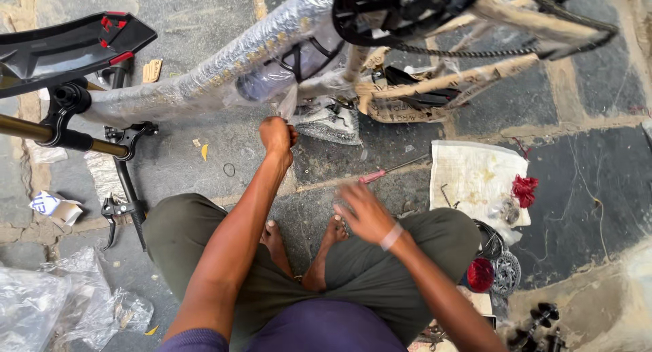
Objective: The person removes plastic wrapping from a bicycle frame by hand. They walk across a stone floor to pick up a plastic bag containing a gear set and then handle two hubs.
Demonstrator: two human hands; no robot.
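Left hand (278, 136) is fisted on plastic wrap hanging off the wrapped bike frame (204, 77), which bars everything toward 12. Handlebar and brake lever (119, 182) crowd 9 o'clock. Open stone floor (238, 155) between frame and knees gives a lane from 10 to 1. Pink-handled screwdriver (380, 174) lies at 1 of the blurred right hand (363, 213); cloth with small parts (475, 179) fills 3.

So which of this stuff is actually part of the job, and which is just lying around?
In hand:
left hand gripping clear plastic wrap on the upturned bicycle frame
right hand, blurred, above the pink-handled screwdriver

Lying about:
white cloth
red rag
crumpled clear bags
toothed sprocket
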